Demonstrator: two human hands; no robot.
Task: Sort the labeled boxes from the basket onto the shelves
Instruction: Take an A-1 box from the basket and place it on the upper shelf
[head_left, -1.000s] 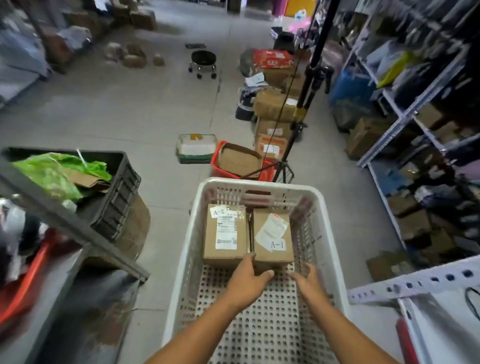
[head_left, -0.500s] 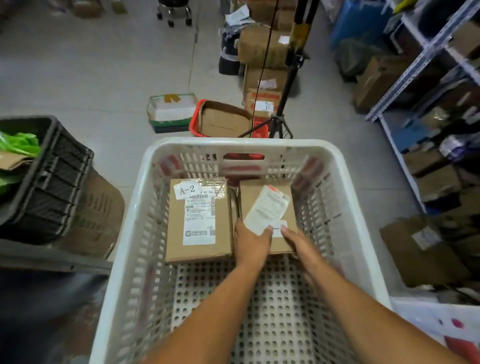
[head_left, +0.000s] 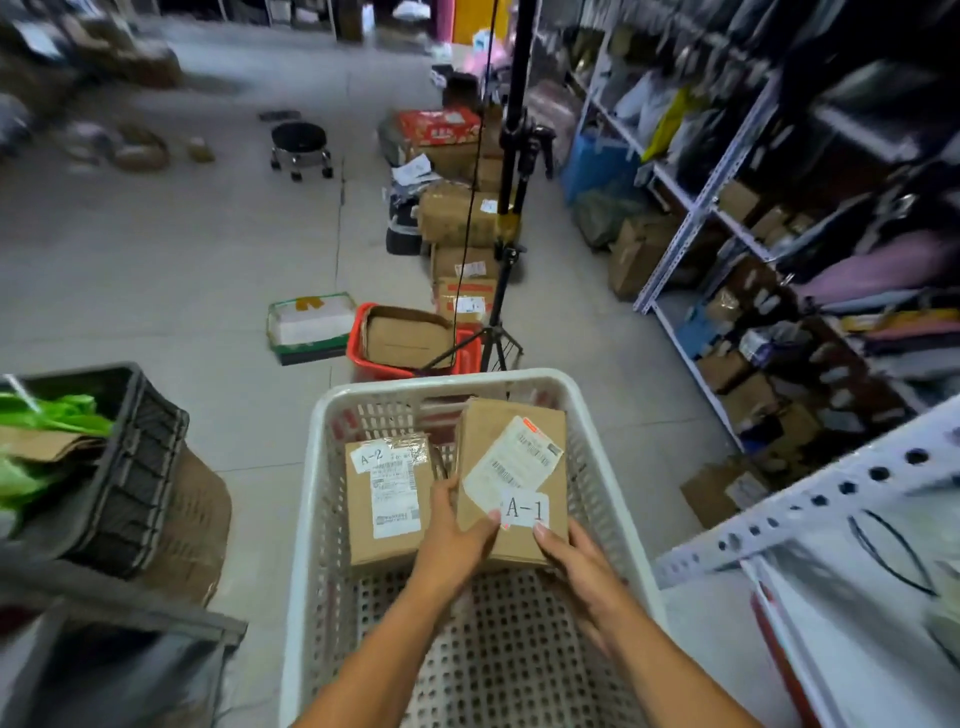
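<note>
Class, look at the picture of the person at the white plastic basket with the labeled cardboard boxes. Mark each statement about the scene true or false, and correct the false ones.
1. Both hands, the left hand and the right hand, hold the brown cardboard box labeled A-1. True.
2. The brown cardboard box labeled A-2 sits on a shelf. False: it lies in the white perforated plastic basket.
3. The A-1 box lies flat on the basket floor. False: it is lifted and tilted.
4. A red bin stands on the floor beyond the basket. True.

Both hands, left (head_left: 453, 540) and right (head_left: 582, 566), now grip the A-1 box (head_left: 511, 478); its far end is tilted up off the basket (head_left: 317, 499) floor, no longer flat beside the A-2 box (head_left: 387, 499).
</note>
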